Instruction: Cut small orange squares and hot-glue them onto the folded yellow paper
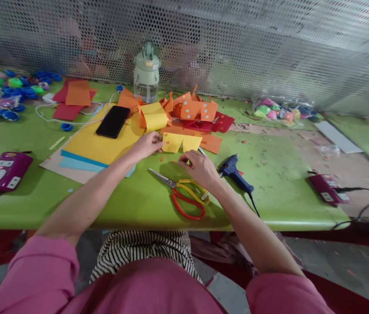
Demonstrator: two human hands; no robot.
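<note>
My left hand [148, 146] pinches the left end of a yellow paper piece [170, 140] with a V-shaped notch in its lower edge. Small orange squares show on that end. Just below the paper's right half is my right hand [200, 166], its fingers curled in; what they hold, if anything, is too small to make out. Scissors [172, 184] with one red and one yellow handle lie open beneath the hands. To the right of my right hand, a dark blue glue gun [237, 172] rests on the green table [122, 209].
Behind the hands sit folded orange paper shapes [189, 108], a yellow paper loop [153, 115] and a water bottle [147, 72]. A black phone [113, 121] lies on yellow sheets [84, 143]. Purple power sockets stand left [4, 172] and right [328, 188]. Perforated metal [237, 43] borders the back.
</note>
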